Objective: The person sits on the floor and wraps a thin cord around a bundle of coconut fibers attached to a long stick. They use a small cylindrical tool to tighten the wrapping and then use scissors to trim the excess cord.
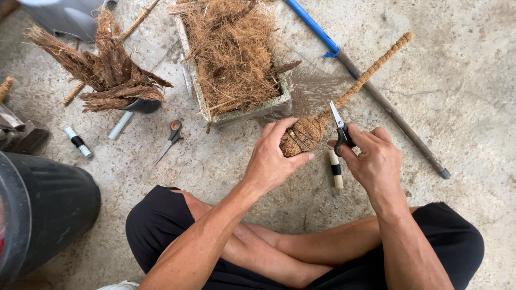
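A: Why is the left hand [274, 158] wrapped round the fat end of that fibre-wrapped stick [344, 99]?
B: It pins the bulb [302, 134] of coir in place; the fingers curl over the top and the thumb presses from below, so the bundle sits firm above the concrete floor [473, 80] while the long cord-wound handle runs up and away to the right
A: And the right hand [373, 158]?
B: Its fingers are closed through the black loops of small scissors [339, 129], blades pointing up and a little parted just beside the neck of the bulb, a fair spot for snipping stray fibre
A: The trough of loose coir [234, 53] sits straight ahead
B: Within easy reach of someone sitting cross-legged, I judge, like the spare orange-handled scissors [172, 139] to the left and the thread spool [335, 169] lying under the hands
A: The husk pieces [105, 67]?
B: Stood in a dark pot further left, near a pale pipe and another spool [78, 142], well apart from the work
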